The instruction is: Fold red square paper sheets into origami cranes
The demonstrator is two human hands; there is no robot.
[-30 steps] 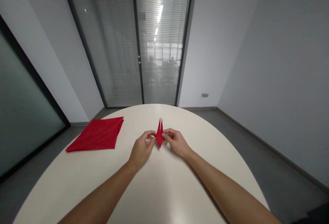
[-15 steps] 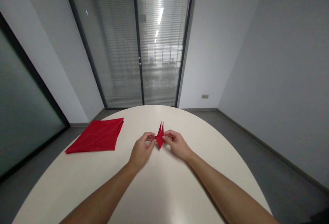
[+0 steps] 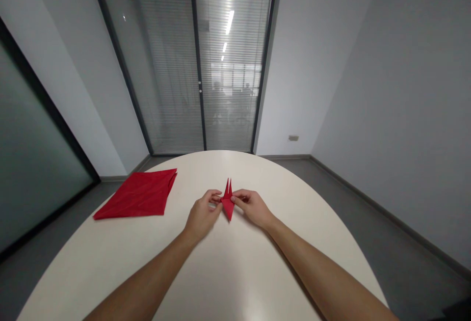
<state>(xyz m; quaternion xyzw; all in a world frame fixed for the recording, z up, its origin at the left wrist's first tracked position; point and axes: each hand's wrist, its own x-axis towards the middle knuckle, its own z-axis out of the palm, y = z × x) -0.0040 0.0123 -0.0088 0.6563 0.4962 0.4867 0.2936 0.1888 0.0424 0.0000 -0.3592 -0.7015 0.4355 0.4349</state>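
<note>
1. Since the frame half a second ago, the small red folded piece has come slightly nearer the person, its lower point dropping toward the near side and its two prongs leaning a touch more to the left; the right hand has shifted slightly with it, while the left hand is almost where it was.
2. Far left, from where I'm watching, a frosted glass panel stands in a dark frame, beside a pale wall.
3. Next comes a larger red folded sheet, lying flat on the left part of the round white worktop, well apart from both hands; its right edge shows layers slightly parted.
4. Then the left hand: its thumb and index finger are pinched on the left edge of the small piece, the other fingers loosely curled.
5. Between the two hands, over the middle of the worktop, sits that small piece, its pair of narrow prongs pointing away from the person and its single point toward them. I can't tell whether it touches the surface.
6. On its other side, the right hand has its fingers clamped on the right edge, thumb lying on the facing side.
7. Behind, blinds hang at the dark-framed glass; farther right, a small plate sits low on the wall.
</note>
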